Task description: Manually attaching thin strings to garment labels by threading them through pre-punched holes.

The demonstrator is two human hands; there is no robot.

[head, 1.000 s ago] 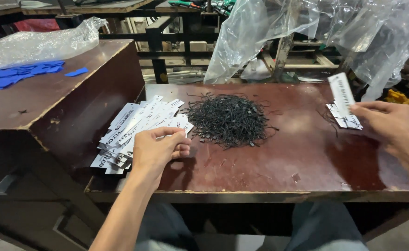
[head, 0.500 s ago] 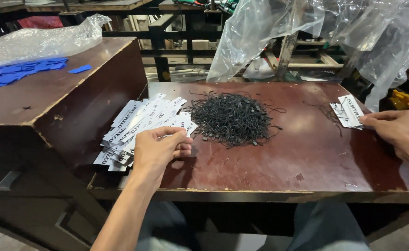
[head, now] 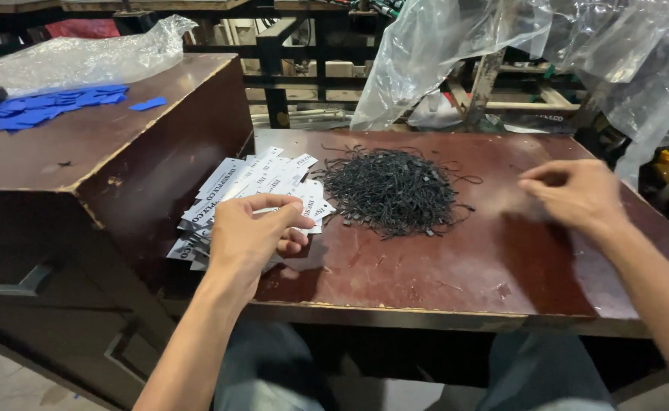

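The left hand (head: 252, 232) pinches a white tag (head: 273, 209) over the tags (head: 235, 186) at the desk's (head: 441, 274) left edge. The right hand (head: 574, 194), loosely curled and blurred, hovers empty right of the cords (head: 391, 190).

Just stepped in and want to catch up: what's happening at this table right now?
A person sits at a dark red-brown table. Their left hand rests on a spread of white paper tags, pinching one. The right hand hovers over the bare tabletop, blurred, so whether it holds anything is unclear. A pile of black string loops lies between the hands. Blue tags sit on the cabinet to the left.
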